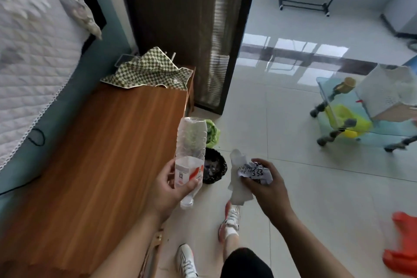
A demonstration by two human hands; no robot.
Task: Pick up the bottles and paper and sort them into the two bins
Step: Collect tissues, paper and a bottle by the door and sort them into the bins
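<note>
My left hand [168, 187] grips a clear plastic bottle [191, 142] with a white and orange label, held neck down and base up. My right hand [268, 185] is closed on crumpled white paper [242, 178] with black squiggles on it. Both hands hang above the floor by the wooden table's corner. Behind the bottle stand two bins on the floor: a black-lined bin [215, 168] and, farther back, a bin with a green bag [213, 134]. The bottle hides part of each bin.
A wooden table [94, 165] fills the left, with a checked cloth [149, 69] at its far end and a bed [29, 52] beyond. A glass trolley [345, 110] stands at right. An orange bag [404, 241] lies at the lower right. My feet in white shoes are below.
</note>
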